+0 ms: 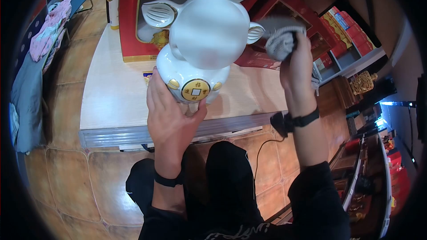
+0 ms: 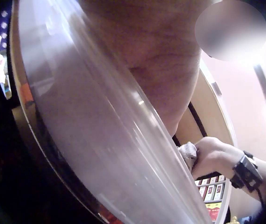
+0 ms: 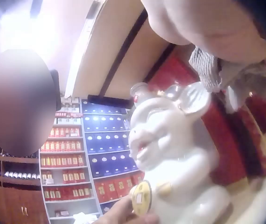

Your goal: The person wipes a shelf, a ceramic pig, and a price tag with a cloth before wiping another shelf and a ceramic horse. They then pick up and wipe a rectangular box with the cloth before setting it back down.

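Observation:
A glossy white pig figurine (image 1: 167,62) with a gold coin disc (image 1: 195,91) on its belly stands upright on a pale wooden table (image 1: 111,89). The left hand (image 1: 171,115) grips its lower body, with the thumb beside the disc. Raised to the right of the figurine's ear, the right hand (image 1: 299,62) holds a bunched grey cloth (image 1: 281,44), apart from the figurine. In the right wrist view the cloth (image 3: 236,79) hangs near an ear of the figurine (image 3: 184,154). The left wrist view shows the right hand (image 2: 212,156) with the cloth (image 2: 188,153).
Behind the figurine is a red box (image 1: 129,40) with a clear window. Another red box (image 1: 280,9) stands at the back right. Shelves (image 3: 65,165) hold many boxes. A folding bed (image 1: 26,93) with clothes is at the left. A cable (image 1: 260,149) hangs from the right wrist.

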`<state>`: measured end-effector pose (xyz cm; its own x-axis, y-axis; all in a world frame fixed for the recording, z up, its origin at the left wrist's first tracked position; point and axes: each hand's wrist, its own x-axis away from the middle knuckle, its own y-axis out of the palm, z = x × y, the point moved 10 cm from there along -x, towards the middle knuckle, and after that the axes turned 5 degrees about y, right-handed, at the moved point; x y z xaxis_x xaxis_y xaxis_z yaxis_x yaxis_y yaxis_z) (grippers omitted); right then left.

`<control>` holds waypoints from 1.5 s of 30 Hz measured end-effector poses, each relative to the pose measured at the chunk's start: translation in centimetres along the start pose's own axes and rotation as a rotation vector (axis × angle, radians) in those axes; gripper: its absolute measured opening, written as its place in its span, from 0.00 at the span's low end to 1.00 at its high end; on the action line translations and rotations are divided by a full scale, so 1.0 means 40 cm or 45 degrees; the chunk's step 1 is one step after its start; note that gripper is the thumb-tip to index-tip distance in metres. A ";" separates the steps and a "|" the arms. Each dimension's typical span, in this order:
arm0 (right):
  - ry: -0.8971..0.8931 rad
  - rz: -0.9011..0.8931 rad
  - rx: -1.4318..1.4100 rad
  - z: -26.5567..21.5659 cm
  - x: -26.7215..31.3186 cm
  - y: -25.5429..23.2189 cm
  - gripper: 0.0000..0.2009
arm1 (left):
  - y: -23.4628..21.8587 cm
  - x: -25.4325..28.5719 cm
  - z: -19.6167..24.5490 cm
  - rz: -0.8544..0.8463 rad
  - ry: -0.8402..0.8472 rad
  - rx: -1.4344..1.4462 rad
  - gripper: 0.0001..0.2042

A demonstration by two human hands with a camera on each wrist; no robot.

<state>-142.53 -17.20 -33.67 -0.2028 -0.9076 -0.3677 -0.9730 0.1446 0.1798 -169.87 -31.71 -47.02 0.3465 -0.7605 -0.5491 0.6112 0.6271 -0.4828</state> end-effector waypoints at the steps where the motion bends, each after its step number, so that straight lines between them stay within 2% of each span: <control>1: 0.109 -0.073 -0.033 0.050 0.018 -0.031 0.14 | 0.000 0.001 -0.001 0.010 0.006 -0.004 0.57; 2: 0.220 -0.142 -0.068 0.105 0.031 -0.051 0.14 | 0.000 0.001 0.000 0.016 0.015 -0.010 0.57; 3: 0.402 -0.103 -0.083 0.180 0.042 -0.077 0.16 | 0.003 0.001 0.003 0.018 0.029 -0.016 0.57; 5: 0.705 -0.111 -0.195 0.272 0.091 -0.048 0.17 | 0.004 0.004 0.008 0.038 0.027 -0.060 0.57; 7: 0.874 -0.242 -0.242 0.338 0.111 -0.008 0.19 | 0.005 0.004 0.014 0.054 0.034 -0.073 0.57; 8: 0.844 -0.343 -0.240 0.360 0.100 0.012 0.20 | 0.006 0.005 0.015 0.063 0.036 -0.061 0.57; 9: 0.845 -0.298 -0.154 0.362 0.107 0.034 0.21 | 0.008 0.007 0.017 0.072 0.035 -0.049 0.57; 11: 0.872 -0.340 -0.264 0.369 0.113 0.099 0.21 | 0.007 0.007 0.027 0.101 0.090 -0.082 0.57; 13: 1.028 -0.285 -0.138 0.413 0.127 0.107 0.24 | 0.011 0.010 0.031 0.113 0.127 -0.127 0.57; 15: 0.862 -0.542 -0.173 0.413 0.125 0.150 0.21 | 0.017 0.010 0.027 0.086 0.075 -0.175 0.56; 17: 0.812 -0.680 -0.215 0.446 0.125 0.168 0.17 | 0.022 0.013 0.025 0.071 0.051 -0.203 0.54; 20: 0.966 -0.564 -0.251 0.478 0.150 0.142 0.13 | 0.029 0.014 0.025 0.059 0.070 -0.237 0.54; 23: 1.057 -0.569 -0.081 0.475 0.182 0.115 0.13 | 0.031 0.011 0.027 0.058 0.109 -0.239 0.54; 29: 0.918 -0.663 -0.089 0.455 0.197 0.112 0.14 | 0.032 0.008 0.027 0.047 0.114 -0.219 0.52; 32: 0.963 -0.567 -0.018 0.419 0.234 0.088 0.15 | 0.034 0.007 0.029 0.026 0.088 -0.219 0.52; 38: 1.229 -0.748 0.411 0.390 0.307 0.031 0.22 | 0.031 0.008 0.032 0.034 0.097 -0.180 0.52; 41: 1.077 -0.650 0.298 0.338 0.339 0.029 0.19 | 0.030 0.007 0.036 0.061 0.181 -0.181 0.55; 42: 1.128 -0.767 0.315 0.340 0.354 0.021 0.20 | 0.027 0.007 0.038 0.075 0.217 -0.189 0.56; 45: 1.306 -0.857 0.015 0.272 0.426 0.059 0.27 | 0.024 0.009 0.032 0.048 0.192 -0.141 0.55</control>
<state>-149.48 -28.05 -49.44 0.5160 -0.6915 0.5056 -0.8522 -0.4743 0.2210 -168.24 -31.59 -46.82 0.2520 -0.7077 -0.6600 0.5151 0.6755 -0.5276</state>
